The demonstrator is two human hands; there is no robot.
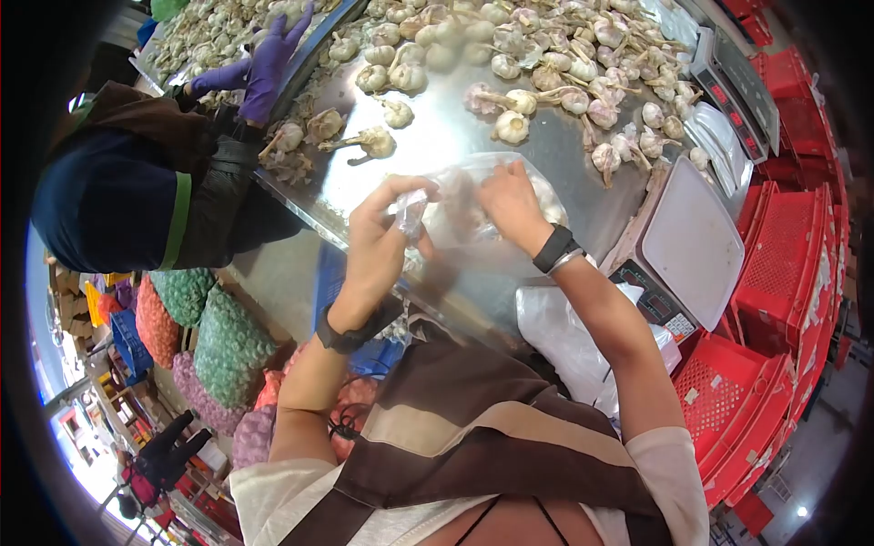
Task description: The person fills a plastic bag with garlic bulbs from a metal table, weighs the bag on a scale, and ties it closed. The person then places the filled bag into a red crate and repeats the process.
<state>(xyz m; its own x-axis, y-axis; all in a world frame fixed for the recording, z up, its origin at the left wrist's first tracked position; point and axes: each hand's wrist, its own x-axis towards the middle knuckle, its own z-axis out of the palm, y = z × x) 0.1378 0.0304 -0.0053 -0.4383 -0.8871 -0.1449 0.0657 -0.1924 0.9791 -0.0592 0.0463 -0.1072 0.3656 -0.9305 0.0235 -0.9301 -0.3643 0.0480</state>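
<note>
**Stainless table, garlic station: items in view**

1. Clear plastic bag [478,232]. Lies on the steel table [437,146] at its near edge, directly in front of the person and between both hands. It is part-filled with pale garlic bulbs that show through the film. Resting it on the tabletop probably lets the surface carry the weight.
2. Left hand [382,237]. Closed in a pinch on a gathered bunch of film at the bag's left end. The grip looks meant to keep that end raised so the contents stay inside. A black band sits on the wrist.
3. Right hand [510,205]. Fingers are bent and laid over the top of the bag, touching it. Motion blur hides whether they grip the film or a bulb, so that cannot be told. A black watch [555,247] is on the wrist.
4. Loose garlic bulbs [546,64]. Stalks are still on and they are spread across the far half of the table, within arm's reach.
5. Digital scale [692,241]. Has a white platter and stands just right of the bag, near the right forearm.
6. Second scale [733,86]. Farther along the right edge.
7. Red crates [783,273]. Stacked beyond the scales.
8. Co-worker's purple-gloved hand [264,64]. At the far left among other bulbs, well apart from the bag.
9. Mesh sacks [228,346]. On the floor, lower left.
</note>
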